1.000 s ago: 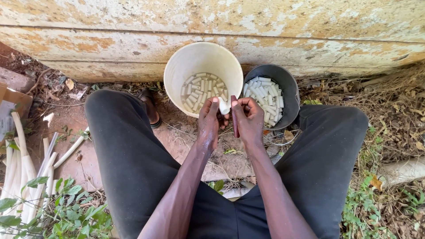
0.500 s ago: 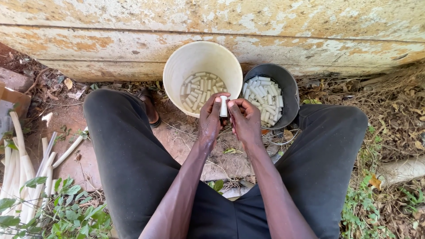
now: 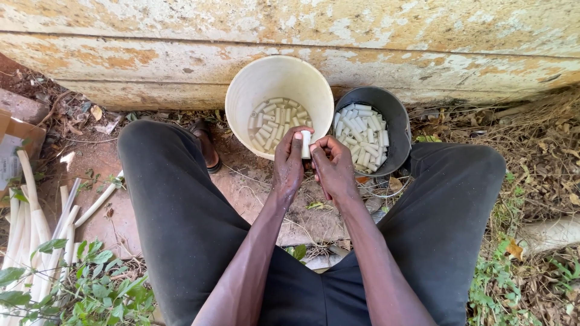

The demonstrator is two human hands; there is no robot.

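At nine o'clock in the view, long white stalks (image 3: pixel 27 223) are lying bundled on the ground, with green leaves (image 3: pixel 90 284) spreading over their lower ends at about seven o'clock. A sandal (image 3: pixel 205 143) is showing just past the person's left knee, at about ten o'clock from the hands.

The person is sitting with knees spread, in black trousers (image 3: pixel 181 223), and both forearms are reaching straight out from six o'clock toward the centre, converging as they go. The left hand (image 3: pixel 289 166) is turning its back to the camera, wrist nearly straight, fingers curling upward and pinching a short white cut piece (image 3: pixel 306 144) near its top end. The piece is standing roughly upright between the two hands, right at the near rim of the white bucket (image 3: pixel 254 90). The right hand (image 3: pixel 332 166) is sitting just at three o'clock of the left, touching it, with its fingers folding in against the piece's other side, so both hands are closing on the same piece.

At twelve o'clock of the hands, the white bucket is holding a layer of similar cut pieces at its bottom. Just at one o'clock, touching it, a dark grey bucket (image 3: pixel 399 115) is holding a fuller heap of them. Behind both, a weathered, peeling wall (image 3: pixel 423 42) is running across the top.
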